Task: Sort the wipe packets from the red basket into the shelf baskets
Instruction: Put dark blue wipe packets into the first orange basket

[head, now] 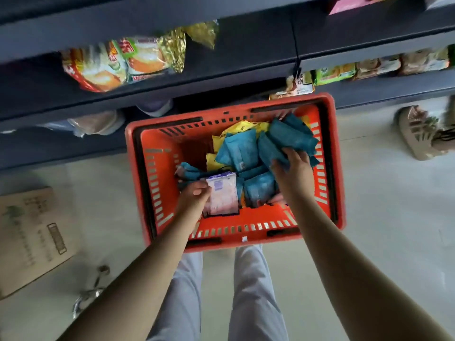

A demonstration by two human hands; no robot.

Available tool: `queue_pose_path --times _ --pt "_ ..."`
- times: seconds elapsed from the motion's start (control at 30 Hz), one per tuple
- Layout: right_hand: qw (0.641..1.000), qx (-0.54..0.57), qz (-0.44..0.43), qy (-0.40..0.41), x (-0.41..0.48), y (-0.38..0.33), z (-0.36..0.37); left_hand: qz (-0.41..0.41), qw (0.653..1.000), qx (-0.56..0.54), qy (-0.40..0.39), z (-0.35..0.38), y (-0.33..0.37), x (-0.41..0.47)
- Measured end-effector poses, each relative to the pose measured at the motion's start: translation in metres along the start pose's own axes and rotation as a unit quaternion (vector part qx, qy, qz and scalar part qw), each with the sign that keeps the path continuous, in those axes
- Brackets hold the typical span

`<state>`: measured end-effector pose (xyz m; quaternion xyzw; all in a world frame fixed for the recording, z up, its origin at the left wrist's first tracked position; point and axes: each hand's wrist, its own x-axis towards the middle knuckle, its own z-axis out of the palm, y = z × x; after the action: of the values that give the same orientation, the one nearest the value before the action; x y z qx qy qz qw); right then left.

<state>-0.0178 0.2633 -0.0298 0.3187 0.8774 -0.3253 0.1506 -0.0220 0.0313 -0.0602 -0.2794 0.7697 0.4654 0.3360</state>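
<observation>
Left hand [194, 196] pinches pale packet [222, 196], print blurred, right hand [294, 169] grips teal packets [285, 139], its fingers [298, 156] partly hidden

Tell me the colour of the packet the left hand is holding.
The packet in the left hand is pale pink with a purple top; head view.

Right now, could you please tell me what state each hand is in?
Left hand: closed, pinching a pale pink packet.
Right hand: closed, gripping a teal packet in the red basket.
</observation>
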Motion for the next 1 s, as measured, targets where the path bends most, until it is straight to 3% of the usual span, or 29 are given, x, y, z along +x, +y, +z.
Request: queue_pose_path --times 0.13,0.37,0.47,0.57,0.7,0.77,0.87,1.0 --pt "0.999 -0.019 -0.031 0.002 -0.002 0.006 0.002 -0.004 0.999 -0.029 0.025 0.011 -0.01 -0.014" --pt "0.999 0.03 0.008 0.01 0.0 0.008 0.002 -0.029 0.995 -0.038 0.083 0.027 -0.001 -0.012" --pt "0.996 0.081 0.038 0.016 -0.01 0.005 -0.004 -0.002 0.998 -0.021 0.058 0.024 0.003 -0.018" --pt "0.979 0.193 0.06 -0.012 -0.032 -0.009 -0.018 0.017 0.996 -0.083 0.024 0.006 0.013 -0.031" --pt "0.901 0.419 0.08 -0.075 -0.083 -0.058 -0.054 -0.009 0.962 -0.272 -0.037 -0.046 0.042 -0.065" --pt "0.874 0.469 0.058 -0.114 -0.114 -0.092 -0.073 -0.027 0.932 -0.35 -0.087 -0.084 0.057 -0.087" --pt "0.873 0.46 0.008 -0.163 -0.16 -0.154 -0.101 -0.004 0.91 -0.391 -0.138 -0.153 0.083 -0.13" --pt "0.879 0.409 -0.096 -0.225 -0.224 -0.249 -0.129 0.089 0.892 -0.408 -0.171 -0.239 0.123 -0.209"
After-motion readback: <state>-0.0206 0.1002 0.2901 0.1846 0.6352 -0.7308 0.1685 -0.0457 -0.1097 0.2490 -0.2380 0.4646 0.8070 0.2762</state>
